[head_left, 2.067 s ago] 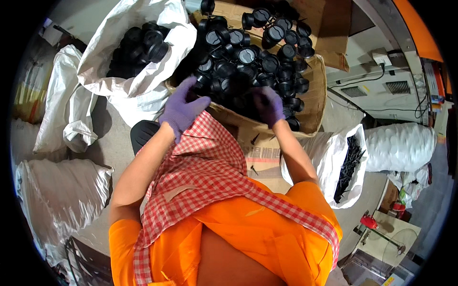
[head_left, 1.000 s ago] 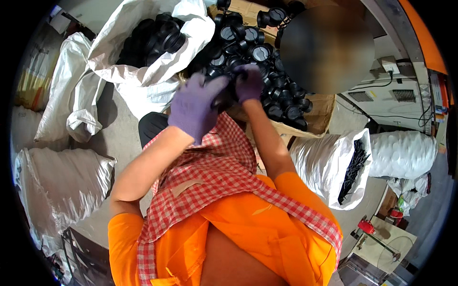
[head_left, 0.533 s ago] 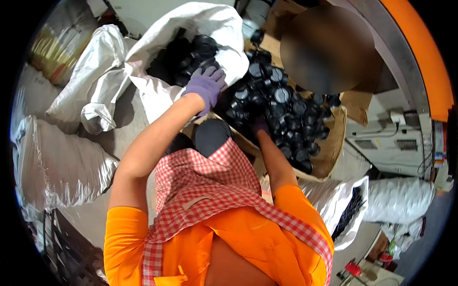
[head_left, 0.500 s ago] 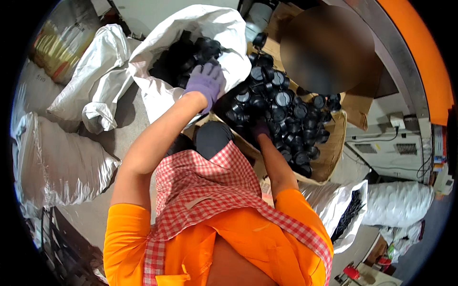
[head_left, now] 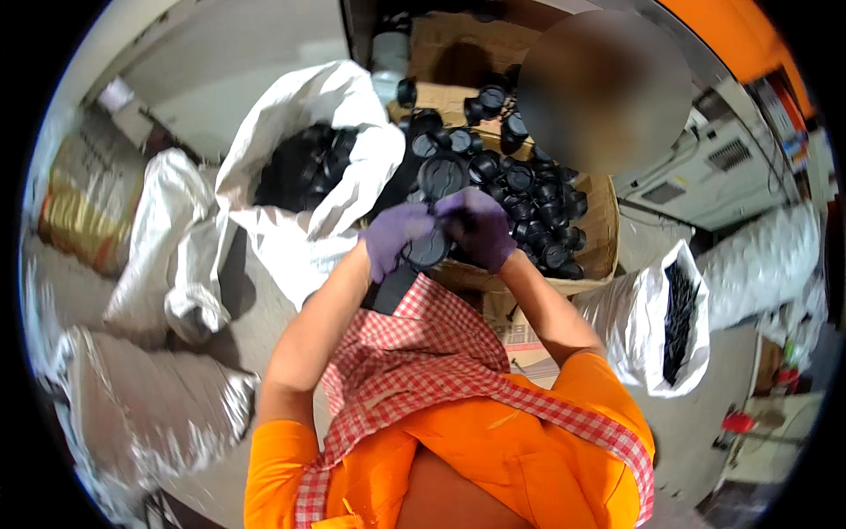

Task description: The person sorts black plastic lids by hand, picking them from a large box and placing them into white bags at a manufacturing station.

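Both my hands wear purple gloves and meet over the near left part of a cardboard box (head_left: 602, 231) full of black round plastic caps (head_left: 520, 178). My left hand (head_left: 394, 238) is closed, its fingers at a black round cap (head_left: 426, 249). Close beside it, my right hand (head_left: 480, 227) is curled with its fingertips turned inward, at a larger black cap (head_left: 443, 178) just above. The hands partly hide how these two pieces sit in the fingers. Left of the box, an open white sack (head_left: 251, 176) holds more black pieces.
Tied white sacks (head_left: 154, 251) and a large plastic-wrapped bundle (head_left: 159, 410) stand on the left. At the right are an open white sack of thin black pieces (head_left: 630, 326) and a clear wrapped bundle (head_left: 762, 260). A pale metal cabinet (head_left: 718, 176) stands behind.
My left hand has left the white sack and come right to the box. My right hand has risen out of the caps, and the two now meet. The view has shifted.
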A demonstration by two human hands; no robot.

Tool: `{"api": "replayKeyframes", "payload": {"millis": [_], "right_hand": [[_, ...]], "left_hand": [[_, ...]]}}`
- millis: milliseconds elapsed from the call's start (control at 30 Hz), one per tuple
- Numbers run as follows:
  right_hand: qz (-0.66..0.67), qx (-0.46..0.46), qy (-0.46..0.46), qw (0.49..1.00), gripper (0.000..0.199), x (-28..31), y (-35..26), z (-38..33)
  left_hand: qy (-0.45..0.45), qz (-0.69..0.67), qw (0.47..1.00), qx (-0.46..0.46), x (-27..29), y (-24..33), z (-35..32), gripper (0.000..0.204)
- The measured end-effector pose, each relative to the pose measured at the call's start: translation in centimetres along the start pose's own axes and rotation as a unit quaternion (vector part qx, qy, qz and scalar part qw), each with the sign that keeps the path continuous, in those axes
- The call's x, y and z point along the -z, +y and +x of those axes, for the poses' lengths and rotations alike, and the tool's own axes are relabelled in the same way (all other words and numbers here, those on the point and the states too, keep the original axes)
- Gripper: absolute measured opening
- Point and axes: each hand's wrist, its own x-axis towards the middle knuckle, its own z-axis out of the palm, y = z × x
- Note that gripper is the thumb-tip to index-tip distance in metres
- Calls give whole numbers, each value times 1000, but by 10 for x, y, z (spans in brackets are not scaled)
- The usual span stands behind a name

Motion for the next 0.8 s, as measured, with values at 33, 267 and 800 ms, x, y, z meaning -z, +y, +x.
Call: {"api": "replayKeyframes", "payload": {"millis": [33,267,800], "right_hand": [[8,54,-8,998,21,4,3,-5],[92,-73,-174,978,34,3,-46,-33],[325,-225,-514,761,31,32,-74,-40]], "left_hand": [[-19,34,999,12,-12,8,-12,39],[8,63,997,45,-31,34,-82,50],[-112,591,796,-60,-79,64,-142,34]]}}
